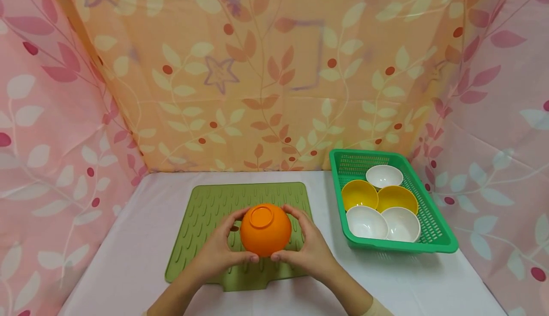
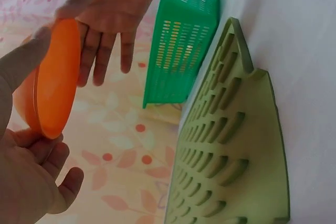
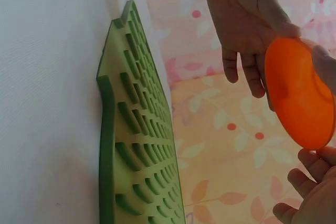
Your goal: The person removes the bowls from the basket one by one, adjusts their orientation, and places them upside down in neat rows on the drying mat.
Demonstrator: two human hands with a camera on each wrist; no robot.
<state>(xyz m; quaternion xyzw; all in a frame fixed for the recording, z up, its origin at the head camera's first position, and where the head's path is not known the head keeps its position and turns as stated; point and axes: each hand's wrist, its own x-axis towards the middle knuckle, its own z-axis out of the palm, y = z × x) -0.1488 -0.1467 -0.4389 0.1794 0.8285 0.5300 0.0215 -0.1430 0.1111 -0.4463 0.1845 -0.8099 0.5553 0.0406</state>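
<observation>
The round orange plastic bowl [image 1: 265, 230] was held upside down between both hands, its foot ring facing up. The left hand [image 1: 216, 251] cupped the bowl's left side, with the thumb curled along the near rim and the fingers wrapped round the far side. The right hand [image 1: 310, 249] mirrored this on the right side, the two thumbs almost meeting at the near edge. In both wrist views the bowl was clear of the surface below it, with open space between its rim and the mat, and the fingers [image 2: 100, 59] of the opposite hand hung relaxed beyond the rim.

Directly beneath the hands lay the green ribbed silicone drying mat [image 1: 206, 220], flat on the white counter [image 1: 128, 259]. The bowl was above the mat's near centre.

To the right of the right hand, well apart from it, stood the green perforated plastic basket [image 1: 437, 239] on the same counter. It contained five bowls, open side up: one white bowl [image 1: 383, 175] at the far end, two yellow bowls [image 1: 359, 194] in the middle row, and two further white bowls at the near end. These bowls lay close together, several overlapping at the rims.

Behind and on both sides of the hands hung the leaf-patterned cloth backdrop [image 1: 274, 68], orange at the rear and pink at the sides.
</observation>
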